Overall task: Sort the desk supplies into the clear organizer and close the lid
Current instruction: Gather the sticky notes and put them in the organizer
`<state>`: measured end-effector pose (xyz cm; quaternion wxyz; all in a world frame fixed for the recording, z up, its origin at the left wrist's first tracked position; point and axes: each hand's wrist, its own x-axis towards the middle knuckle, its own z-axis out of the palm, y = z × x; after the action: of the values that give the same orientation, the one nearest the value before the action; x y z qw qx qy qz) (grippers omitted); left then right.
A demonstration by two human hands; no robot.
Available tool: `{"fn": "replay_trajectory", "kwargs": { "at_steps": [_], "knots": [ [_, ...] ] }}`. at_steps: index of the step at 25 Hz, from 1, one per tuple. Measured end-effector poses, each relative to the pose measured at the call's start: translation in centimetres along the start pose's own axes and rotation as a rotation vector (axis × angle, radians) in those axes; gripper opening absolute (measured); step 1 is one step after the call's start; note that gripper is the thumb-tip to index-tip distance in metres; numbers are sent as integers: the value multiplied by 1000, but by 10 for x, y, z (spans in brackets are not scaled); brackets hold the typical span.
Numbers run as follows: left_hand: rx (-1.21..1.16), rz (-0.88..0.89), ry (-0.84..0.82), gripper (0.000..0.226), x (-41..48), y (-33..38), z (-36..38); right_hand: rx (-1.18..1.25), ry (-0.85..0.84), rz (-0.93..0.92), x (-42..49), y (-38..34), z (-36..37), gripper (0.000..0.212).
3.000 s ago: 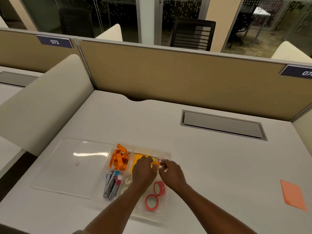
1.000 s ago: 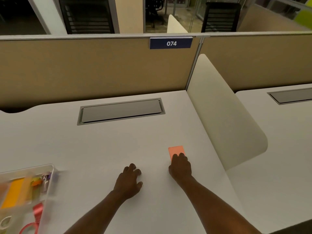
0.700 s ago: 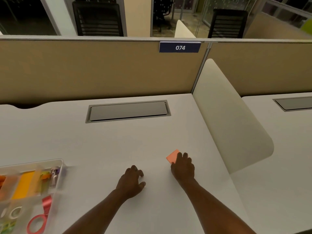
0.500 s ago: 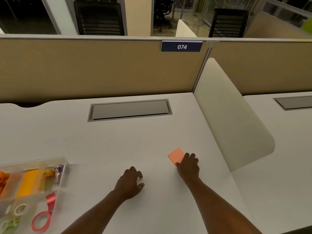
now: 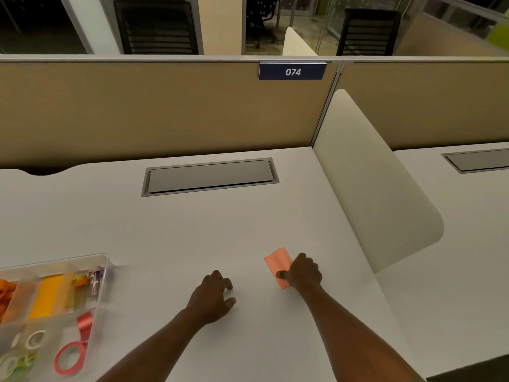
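Thumb and fingers of my right hand (image 5: 303,272) pinch the orange note pad (image 5: 277,262), hiding its near corner; left hand (image 5: 213,295) rests loosely curled on the tabletop (image 5: 192,230); clear organizer (image 5: 102,268) at 9 o'clock, cut off, contents blurred

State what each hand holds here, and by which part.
The right hand pinches the orange sticky-note pad at its near corner, thumb on top. The left hand holds nothing.

Right hand (image 5: 303,272) now gripping orange pad (image 5: 277,262)
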<state>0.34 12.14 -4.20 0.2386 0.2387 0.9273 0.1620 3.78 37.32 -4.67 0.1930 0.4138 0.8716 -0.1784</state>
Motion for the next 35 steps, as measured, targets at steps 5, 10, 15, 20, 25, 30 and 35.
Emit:
{"fn": "replay_trajectory", "kwargs": {
  "at_steps": [5,10,15,20,25,30,35],
  "knots": [
    [-81,-44,1,33,4,5,1,56,-70,-115,-2,-4,4,58],
    [-351,-149,96,37,9,12,-12,432,-162,-375,-20,-16,10,38],
    [-689,-260,290,35,5,13,-50,753,-385,-495,-57,-48,0,46],
    [-792,-244,346,8,-12,-17,-87,751,-468,-545,-83,-91,1,42],
    [-981,-349,473,10,-44,-62,-106,902,-453,-493,-110,-134,6,18],
    [-790,-395,514,13,-75,-110,-110,721,-304,-638,-140,-177,20,12],
    [-141,-168,622,35,-97,-147,-123,253,-192,-957,-170,-227,43,16]
  ]
}}
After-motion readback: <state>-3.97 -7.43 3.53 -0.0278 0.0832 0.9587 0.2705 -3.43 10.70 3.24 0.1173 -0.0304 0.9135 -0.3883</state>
